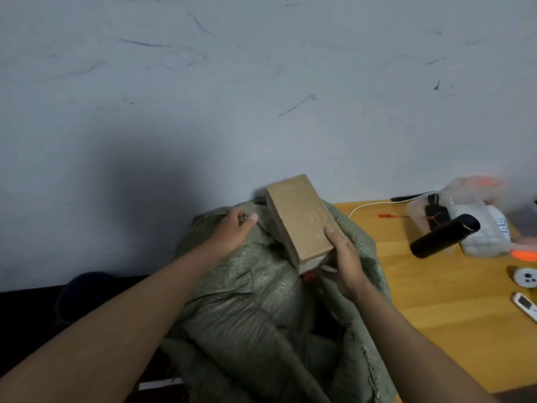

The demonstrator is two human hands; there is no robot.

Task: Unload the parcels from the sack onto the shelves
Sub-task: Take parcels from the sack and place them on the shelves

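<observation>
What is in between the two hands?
In the head view, crumpled green woven sack fabric lies between the left hand and the right hand, which holds the brown cardboard box.

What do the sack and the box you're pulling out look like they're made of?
The sack looks like woven plastic, grey-green with a slight sheen: a fine weave pattern shows and its rim is frayed. The box, gripped by the right hand, looks like plain brown cardboard, matte, with sharp folded edges.

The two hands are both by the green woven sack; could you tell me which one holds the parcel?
The right hand grips the brown cardboard box; the left hand only holds the green woven sack.
</observation>
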